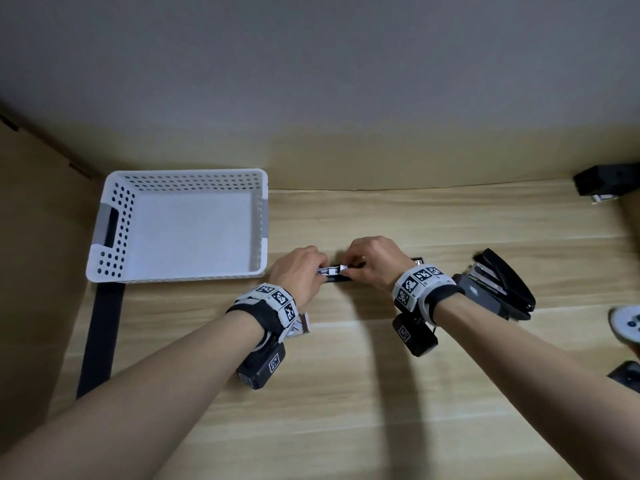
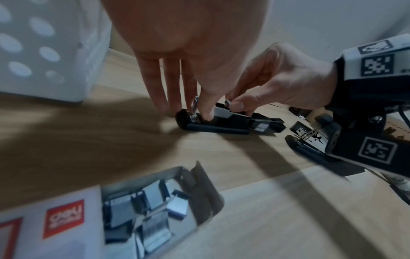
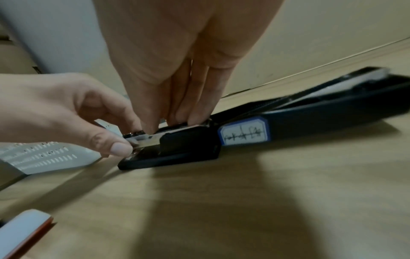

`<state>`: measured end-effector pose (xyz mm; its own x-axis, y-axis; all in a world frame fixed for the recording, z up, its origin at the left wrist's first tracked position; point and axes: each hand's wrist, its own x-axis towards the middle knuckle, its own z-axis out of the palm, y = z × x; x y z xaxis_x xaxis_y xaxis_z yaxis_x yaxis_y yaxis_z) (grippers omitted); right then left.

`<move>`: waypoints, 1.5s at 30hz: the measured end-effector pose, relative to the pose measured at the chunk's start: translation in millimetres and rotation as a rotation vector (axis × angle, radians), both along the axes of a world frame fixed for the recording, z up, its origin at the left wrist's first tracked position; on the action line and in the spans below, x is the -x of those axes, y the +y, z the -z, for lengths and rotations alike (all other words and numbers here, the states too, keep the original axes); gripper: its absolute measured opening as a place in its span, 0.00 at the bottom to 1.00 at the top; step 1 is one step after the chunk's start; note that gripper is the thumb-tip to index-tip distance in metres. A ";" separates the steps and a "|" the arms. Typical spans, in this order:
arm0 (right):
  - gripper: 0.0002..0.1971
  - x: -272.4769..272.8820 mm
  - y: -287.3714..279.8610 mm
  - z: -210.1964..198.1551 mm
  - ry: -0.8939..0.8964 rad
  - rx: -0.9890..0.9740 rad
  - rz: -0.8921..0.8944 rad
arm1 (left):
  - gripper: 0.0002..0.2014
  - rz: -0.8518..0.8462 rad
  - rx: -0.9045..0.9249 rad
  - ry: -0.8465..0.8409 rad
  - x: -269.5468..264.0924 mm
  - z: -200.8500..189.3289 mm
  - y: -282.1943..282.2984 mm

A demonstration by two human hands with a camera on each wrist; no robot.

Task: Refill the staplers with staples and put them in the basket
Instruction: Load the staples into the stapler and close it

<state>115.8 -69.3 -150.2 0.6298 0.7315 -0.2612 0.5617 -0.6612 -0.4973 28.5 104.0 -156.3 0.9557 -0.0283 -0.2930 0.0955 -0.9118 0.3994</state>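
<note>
A black stapler point(image 1: 341, 278) lies opened flat on the wooden table, its metal magazine point(image 3: 146, 140) facing up and a blue-edged label point(image 3: 244, 133) on its side. My left hand point(image 1: 320, 271) pinches the front end of the magazine between thumb and fingers point(image 2: 206, 113). My right hand point(image 1: 351, 266) pinches a short silver strip of staples point(image 2: 228, 102) and holds it down at the magazine channel. An open box of staple strips point(image 2: 144, 210) lies just under my left wrist. The white perforated basket point(image 1: 121, 216) stands to the left with nothing in it.
A second black stapler point(image 1: 502, 285) lies opened behind my right wrist. A third black stapler point(image 1: 602, 183) sits at the far right by the wall. A white controller point(image 1: 627, 323) and a dark object point(image 1: 627, 377) lie at the right edge. Cardboard borders the table's left.
</note>
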 end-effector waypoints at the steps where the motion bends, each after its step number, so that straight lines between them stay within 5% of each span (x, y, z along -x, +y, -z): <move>1: 0.06 -0.3 -0.3 0.1 0.005 0.004 -0.011 | 0.07 0.002 0.011 -0.002 -1.1 -0.1 0.2; 21: 0.12 7.6 -5.5 3.1 -0.002 0.026 0.013 | 0.08 -0.038 0.030 0.073 -4.6 -8.0 -1.9; 26: 0.07 25.4 -21.7 4.5 -0.165 -0.137 0.038 | 0.09 -0.059 0.029 0.047 -3.9 -9.0 -2.6; 35: 0.24 56.0 -25.5 0.9 -0.068 -0.063 0.055 | 0.09 -0.126 0.073 -0.028 12.8 -0.5 -2.0; 45: 0.24 59.7 1.9 4.8 -0.079 -0.055 -0.042 | 0.09 -0.132 0.149 -0.034 23.3 5.2 4.6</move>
<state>56.1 -67.4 -155.0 0.6151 0.7698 -0.1704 0.6275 -0.6088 -0.4853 5.2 108.6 -161.5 0.9632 0.0576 -0.2624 0.1947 -0.8225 0.5344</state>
